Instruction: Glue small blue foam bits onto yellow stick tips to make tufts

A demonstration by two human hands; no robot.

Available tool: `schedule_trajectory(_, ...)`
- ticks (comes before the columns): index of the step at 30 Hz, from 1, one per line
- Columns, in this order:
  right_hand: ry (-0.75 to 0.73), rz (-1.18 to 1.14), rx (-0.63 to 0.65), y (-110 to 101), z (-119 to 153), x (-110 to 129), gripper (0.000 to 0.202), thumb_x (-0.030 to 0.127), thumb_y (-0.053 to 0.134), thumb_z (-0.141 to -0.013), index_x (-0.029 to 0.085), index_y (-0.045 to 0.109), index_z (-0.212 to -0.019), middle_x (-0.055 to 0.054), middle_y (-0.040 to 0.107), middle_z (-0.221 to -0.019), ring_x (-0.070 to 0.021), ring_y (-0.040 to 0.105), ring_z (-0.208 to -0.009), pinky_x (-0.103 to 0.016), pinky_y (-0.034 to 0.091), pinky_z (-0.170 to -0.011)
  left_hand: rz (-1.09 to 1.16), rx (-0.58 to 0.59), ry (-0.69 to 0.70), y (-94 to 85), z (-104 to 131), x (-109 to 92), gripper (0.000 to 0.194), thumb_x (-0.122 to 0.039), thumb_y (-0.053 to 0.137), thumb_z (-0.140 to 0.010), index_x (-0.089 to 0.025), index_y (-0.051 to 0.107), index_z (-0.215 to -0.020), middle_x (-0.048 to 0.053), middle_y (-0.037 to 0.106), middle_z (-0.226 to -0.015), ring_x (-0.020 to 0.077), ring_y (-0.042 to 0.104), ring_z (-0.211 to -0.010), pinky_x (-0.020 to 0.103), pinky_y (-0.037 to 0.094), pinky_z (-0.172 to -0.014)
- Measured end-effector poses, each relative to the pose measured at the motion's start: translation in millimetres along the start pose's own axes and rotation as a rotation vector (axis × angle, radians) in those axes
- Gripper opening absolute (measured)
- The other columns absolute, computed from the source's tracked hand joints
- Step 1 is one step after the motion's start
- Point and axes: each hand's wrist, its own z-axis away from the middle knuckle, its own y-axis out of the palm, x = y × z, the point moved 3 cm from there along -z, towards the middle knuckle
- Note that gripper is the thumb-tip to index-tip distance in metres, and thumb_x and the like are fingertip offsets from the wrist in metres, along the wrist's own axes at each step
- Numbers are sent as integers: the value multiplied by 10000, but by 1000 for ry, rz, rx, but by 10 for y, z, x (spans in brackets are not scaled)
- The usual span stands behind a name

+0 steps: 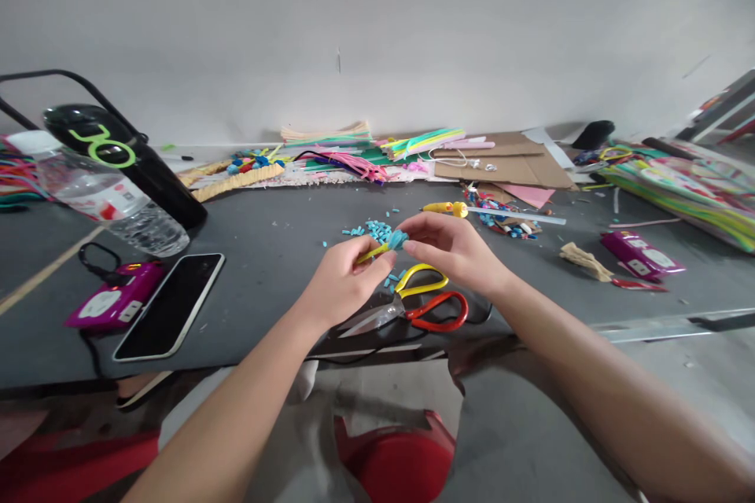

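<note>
Tuft [397, 240] of blue strands sat at the end of a yellow stem [373, 254] between both hands; that much looked assembled, though whether it was fastened could not be told. The left hand [348, 275] pinched the stem between thumb and fingers. The right hand [448, 245] curled its fingers beside the tuft, its exact grip unclear. Loose blue pieces [377, 232] lay, apparently unused, on the tabletop [265, 244] just beyond the left hand, and scissors [405, 307] rested unheld on the near side of both hands.
</note>
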Motion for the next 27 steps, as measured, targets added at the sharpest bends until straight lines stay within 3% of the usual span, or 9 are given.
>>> schedule_trajectory(9, -19, 48, -43, 33, 10, 39, 280, 394, 738, -847, 170, 700, -1009, -57, 717, -963, -185, 682, -887, -325, 574, -822, -44, -18, -1, -5, -7, 14, 399, -513, 554, -934, -173, 500, -731, -38, 373, -665, 97, 332, -617, 246, 255, -532)
schedule_trajectory(27, -26, 83, -79, 52, 10, 47, 184, 319, 704, -867, 172, 701, -976, -39, 719, -908, -167, 679, -848, -299, 561, -791, -99, -33, 11, 1, -21, 30, 372, -471, 546, -940, -179, 483, -718, -38, 373, -659, 102, 336, -611, 259, 246, -537)
